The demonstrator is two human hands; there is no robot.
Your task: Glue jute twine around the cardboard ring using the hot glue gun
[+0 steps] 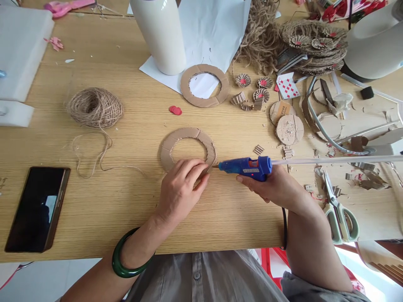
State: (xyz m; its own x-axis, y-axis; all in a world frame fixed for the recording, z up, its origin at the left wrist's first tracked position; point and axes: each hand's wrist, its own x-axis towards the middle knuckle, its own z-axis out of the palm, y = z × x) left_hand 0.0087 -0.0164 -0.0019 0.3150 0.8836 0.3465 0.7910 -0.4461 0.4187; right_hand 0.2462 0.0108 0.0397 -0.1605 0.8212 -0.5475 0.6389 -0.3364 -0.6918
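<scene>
My right hand (pixel 277 188) is closed round the handle of a blue hot glue gun (pixel 244 166), which lies level with a long clear glue stick (pixel 315 160) out of its back. The nozzle points left at the right edge of a flat cardboard ring (pixel 180 136). Bent over the near side of that ring is my left hand (pixel 184 184), fingers and thumb closed on its rim. The hand hides the ring's front part. A thin strand of twine (pixel 116 167) trails from a twine ball (pixel 94 108) toward the left hand; I cannot tell whether its end touches the ring.
A second cardboard ring (pixel 204 102) lies behind, beside a white cylinder (pixel 162 37). Red discs (pixel 175 110), corrugated paper rosettes (pixel 262 82) and cardboard rounds (pixel 289 129) lie about. Scissors (pixel 340 214) and scraps are at right, a phone (pixel 36 209) at left.
</scene>
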